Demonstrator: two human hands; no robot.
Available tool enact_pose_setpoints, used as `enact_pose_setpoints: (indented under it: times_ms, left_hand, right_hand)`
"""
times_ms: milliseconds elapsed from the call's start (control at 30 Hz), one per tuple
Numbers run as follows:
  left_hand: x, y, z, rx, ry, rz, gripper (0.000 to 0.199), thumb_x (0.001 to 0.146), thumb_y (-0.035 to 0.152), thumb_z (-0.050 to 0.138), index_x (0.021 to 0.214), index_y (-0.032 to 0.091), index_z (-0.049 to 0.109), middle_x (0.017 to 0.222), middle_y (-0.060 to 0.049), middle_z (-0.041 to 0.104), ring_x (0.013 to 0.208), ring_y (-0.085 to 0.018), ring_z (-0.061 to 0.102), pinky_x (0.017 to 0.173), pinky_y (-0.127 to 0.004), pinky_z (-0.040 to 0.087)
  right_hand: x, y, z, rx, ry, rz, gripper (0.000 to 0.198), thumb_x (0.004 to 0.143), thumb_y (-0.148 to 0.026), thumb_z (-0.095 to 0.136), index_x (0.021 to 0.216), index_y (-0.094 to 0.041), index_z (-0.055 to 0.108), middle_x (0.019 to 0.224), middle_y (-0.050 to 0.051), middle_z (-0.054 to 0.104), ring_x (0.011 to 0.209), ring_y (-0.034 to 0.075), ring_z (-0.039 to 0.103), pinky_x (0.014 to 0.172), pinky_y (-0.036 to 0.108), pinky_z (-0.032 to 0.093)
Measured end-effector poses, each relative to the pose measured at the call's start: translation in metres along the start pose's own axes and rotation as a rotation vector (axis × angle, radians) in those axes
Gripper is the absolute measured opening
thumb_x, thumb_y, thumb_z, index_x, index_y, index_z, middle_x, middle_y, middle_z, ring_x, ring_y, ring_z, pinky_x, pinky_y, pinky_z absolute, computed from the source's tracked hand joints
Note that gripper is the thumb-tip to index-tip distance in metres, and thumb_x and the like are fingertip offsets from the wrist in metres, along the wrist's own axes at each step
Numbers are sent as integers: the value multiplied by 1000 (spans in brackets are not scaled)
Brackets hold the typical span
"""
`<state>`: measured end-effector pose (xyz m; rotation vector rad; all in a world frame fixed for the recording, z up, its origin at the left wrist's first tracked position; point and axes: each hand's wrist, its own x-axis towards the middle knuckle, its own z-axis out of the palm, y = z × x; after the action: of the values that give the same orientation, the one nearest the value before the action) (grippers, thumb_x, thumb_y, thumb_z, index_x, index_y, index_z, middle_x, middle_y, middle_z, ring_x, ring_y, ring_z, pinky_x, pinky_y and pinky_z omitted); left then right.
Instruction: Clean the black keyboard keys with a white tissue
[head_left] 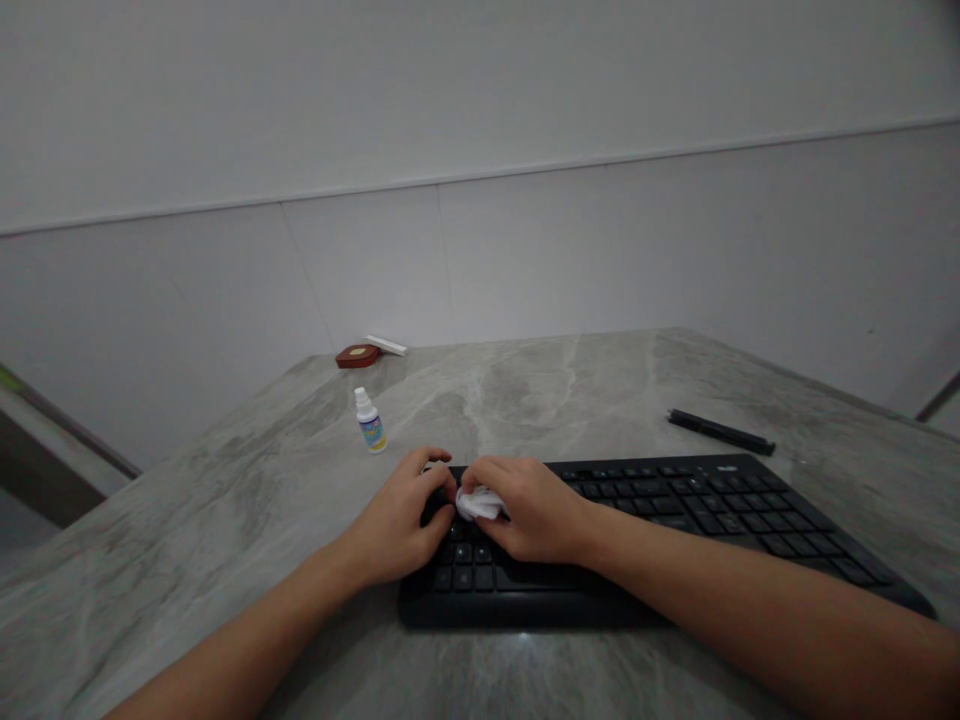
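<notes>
A black keyboard (652,508) lies across the table in front of me. My left hand (409,520) grips its left end, thumb over the keys and fingers curled near the back edge; part of that grip is hidden. A crumpled white cloth or tissue (480,503) is pinched in my right hand (536,510), pressed onto the keys at the keyboard's left part. The fingertips of both hands are close together there. My right forearm crosses over the keyboard and hides many of its keys.
Beyond my left hand a small white bottle (370,422) with a blue and yellow label stands upright. A dark pen-like object (720,432) lies behind the keyboard. Near the wall, a reddish-brown case (358,356) sits beside a flat white object (386,345) on the grey marbled table (525,385).
</notes>
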<state>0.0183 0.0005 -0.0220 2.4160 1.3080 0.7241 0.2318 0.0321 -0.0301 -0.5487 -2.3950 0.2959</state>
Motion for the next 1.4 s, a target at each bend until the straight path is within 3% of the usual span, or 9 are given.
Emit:
enact_pose_setpoints:
  times_ms: [100, 233, 600, 1400]
  left_hand:
    - [-1, 0, -1, 23, -12, -2, 13, 83, 10, 53, 89, 19, 60, 131, -12, 50, 126, -31, 50, 108, -49, 42]
    - [0, 1, -2, 40, 3, 7, 14, 83, 10, 54, 92, 19, 62, 129, -12, 51, 125, -31, 51, 107, -49, 43]
    - [1, -1, 0, 50, 3, 26, 17, 82, 10, 54, 93, 19, 62, 126, -12, 55, 122, -29, 54, 106, -48, 45]
    - [1, 2, -2, 10, -1, 46, 13, 85, 10, 51, 90, 19, 59, 119, -10, 57, 116, -27, 55, 103, -47, 46]
  right_hand:
    - [1, 0, -1, -29, 36, 49, 22, 80, -10, 61, 101, -18, 58, 92, 7, 71, 81, 19, 66, 72, 29, 49]
    - [0, 0, 0, 0, -8, -31, 23, 81, -10, 62, 103, -16, 60, 94, 8, 71, 82, 20, 66, 74, 29, 50]
    - [0, 3, 2, -74, -12, -69, 17, 94, -16, 52, 106, -17, 64, 96, 9, 71, 86, 19, 65, 78, 31, 51]
    - [2, -1, -2, -140, -37, -93, 17, 88, -12, 56, 101, -16, 67, 87, 7, 66, 77, 18, 60, 69, 29, 48]
